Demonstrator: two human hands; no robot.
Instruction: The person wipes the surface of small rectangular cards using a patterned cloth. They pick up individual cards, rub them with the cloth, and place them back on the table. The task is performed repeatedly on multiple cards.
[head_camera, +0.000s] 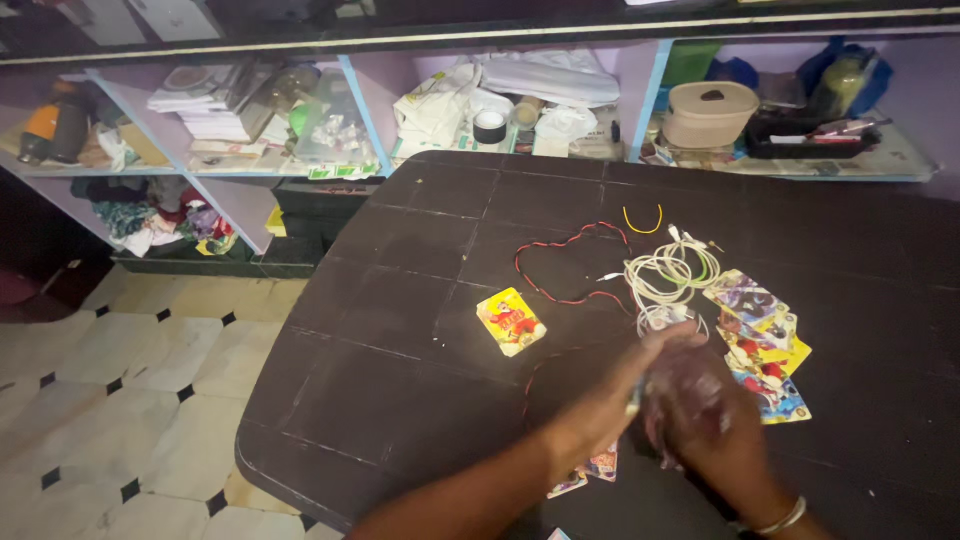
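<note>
My left hand and my right hand meet over the dark table, blurred by motion. They seem to grip something small and pale between them; I cannot tell what it is. A row of colourful picture cards lies just right of my hands. One yellow card lies alone to the left. A coil of white cable sits just beyond my hands, with a red-and-black wire looped to its left. More cards peek out under my left forearm.
A short yellow wire lies farther back on the table. Behind stand cluttered purple shelves with a beige lidded container, a roll of black tape, papers and cloths. A tiled floor is at the left.
</note>
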